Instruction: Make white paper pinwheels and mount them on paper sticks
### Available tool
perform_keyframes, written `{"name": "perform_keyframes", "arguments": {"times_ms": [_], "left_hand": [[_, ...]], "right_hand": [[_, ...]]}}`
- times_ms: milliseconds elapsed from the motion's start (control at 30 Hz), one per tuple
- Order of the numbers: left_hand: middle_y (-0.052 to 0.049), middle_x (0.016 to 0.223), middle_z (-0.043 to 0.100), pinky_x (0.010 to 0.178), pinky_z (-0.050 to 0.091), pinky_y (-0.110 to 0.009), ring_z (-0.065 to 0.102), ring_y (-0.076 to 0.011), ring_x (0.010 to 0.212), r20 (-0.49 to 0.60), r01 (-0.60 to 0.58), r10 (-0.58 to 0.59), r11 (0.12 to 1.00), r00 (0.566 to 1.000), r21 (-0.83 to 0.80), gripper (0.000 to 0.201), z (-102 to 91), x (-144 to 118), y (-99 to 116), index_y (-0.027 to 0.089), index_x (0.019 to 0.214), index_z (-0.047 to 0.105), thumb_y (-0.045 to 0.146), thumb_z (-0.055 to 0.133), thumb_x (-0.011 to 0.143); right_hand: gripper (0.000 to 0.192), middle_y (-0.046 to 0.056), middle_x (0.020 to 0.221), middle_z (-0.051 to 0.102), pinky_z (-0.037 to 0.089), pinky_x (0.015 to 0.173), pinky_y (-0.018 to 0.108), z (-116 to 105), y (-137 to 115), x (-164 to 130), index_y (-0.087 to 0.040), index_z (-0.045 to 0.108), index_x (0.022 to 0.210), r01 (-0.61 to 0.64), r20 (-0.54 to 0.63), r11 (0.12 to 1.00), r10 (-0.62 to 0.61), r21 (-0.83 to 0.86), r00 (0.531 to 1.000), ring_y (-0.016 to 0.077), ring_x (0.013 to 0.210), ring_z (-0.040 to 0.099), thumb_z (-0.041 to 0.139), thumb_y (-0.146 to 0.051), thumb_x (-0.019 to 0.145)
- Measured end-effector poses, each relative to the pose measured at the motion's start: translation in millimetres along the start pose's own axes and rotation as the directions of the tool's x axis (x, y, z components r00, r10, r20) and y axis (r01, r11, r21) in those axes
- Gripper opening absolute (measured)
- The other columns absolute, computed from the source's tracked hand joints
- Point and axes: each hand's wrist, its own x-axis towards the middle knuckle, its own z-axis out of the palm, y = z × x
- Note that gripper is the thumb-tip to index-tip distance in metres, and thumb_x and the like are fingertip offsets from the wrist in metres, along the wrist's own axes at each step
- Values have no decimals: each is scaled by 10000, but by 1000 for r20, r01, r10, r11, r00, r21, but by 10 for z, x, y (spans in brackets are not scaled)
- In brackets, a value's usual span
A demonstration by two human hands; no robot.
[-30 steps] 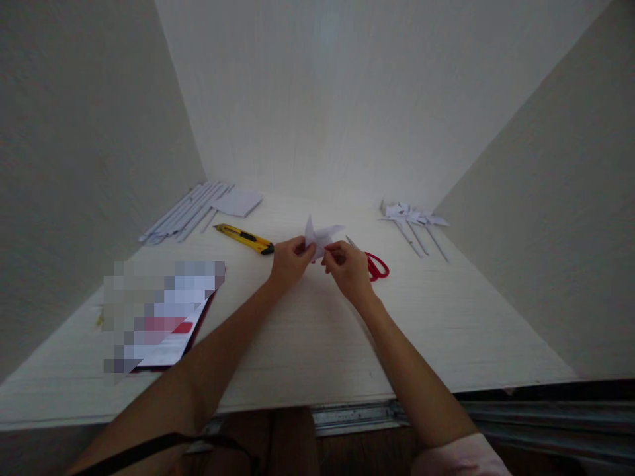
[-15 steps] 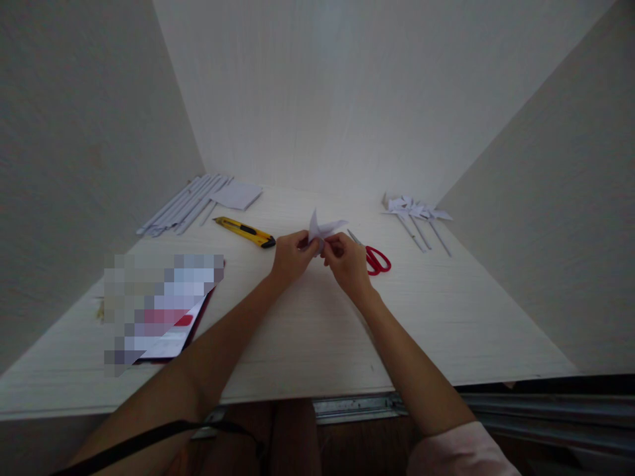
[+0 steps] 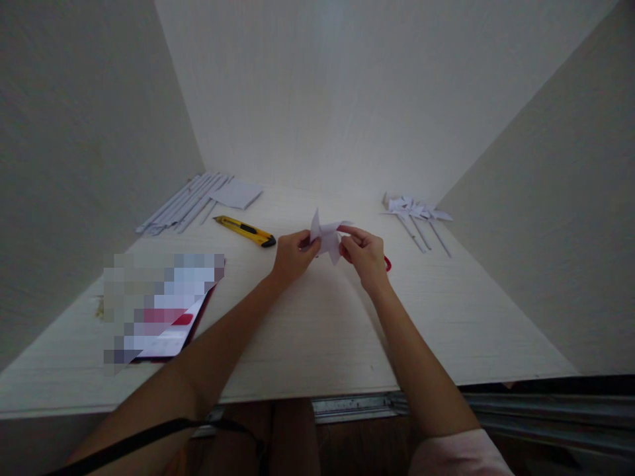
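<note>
Both the left hand [image 3: 292, 254] and right hand [image 3: 364, 251] pinch a folded paper piece [image 3: 327, 238], points seemingly splaying up and rightward.

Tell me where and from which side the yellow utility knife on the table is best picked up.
Probably by the yellow body of the utility knife, near its middle, taken from above with fingers across its width. It lies flat on the table, slanting, with the dark tip end pointing toward the left hand, so I'd stay off that end. Both hands hold folded paper; the left is nearer.

knife [image 3: 245, 231] left of folded paper [image 3: 327, 237], pinwheels [image 3: 417, 211] far right on table [image 3: 317, 330]
</note>
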Motion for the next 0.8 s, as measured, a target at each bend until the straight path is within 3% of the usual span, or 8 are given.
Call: {"name": "perform_keyframes", "arguments": {"times_ms": [300,500,633,800], "left_hand": [[-5,505,555,472,396,-195,518,-103,485,39,-14,15,1000,999,-8,226,19,-1,-4,123,584,551,285,508,736],[-4,519,565,476,405,-198,525,-104,496,44,4,-2,1000,999,-27,219,19,-3,-15,124,595,565,287,514,733],[-3,525,575,471,405,-194,531,-106,505,47,3,-1,999,999,-53,207,19,-13,-10,127,620,586,290,521,730],[-4,532,588,466,397,-185,527,-103,513,48,6,-2,997,999,-75,220,18,-21,-2,128,634,611,305,525,732]], "right_hand": [[154,-26,480,504,309,383,193,25,-24,10,-138,623,692,49,48,998,-48,-33,998,57,388,402,520,-249,664],[172,-1,540,562,337,397,192,7,-58,-1,-141,604,692,60,98,996,-54,-62,994,65,419,446,560,-305,669],[190,-24,457,490,284,387,189,4,-48,9,-147,565,569,130,81,980,-119,-148,990,60,406,400,572,-306,673],[220,-29,453,472,302,403,195,15,-1,28,-156,536,532,66,45,995,-63,-77,997,64,417,403,574,-320,675]]}}
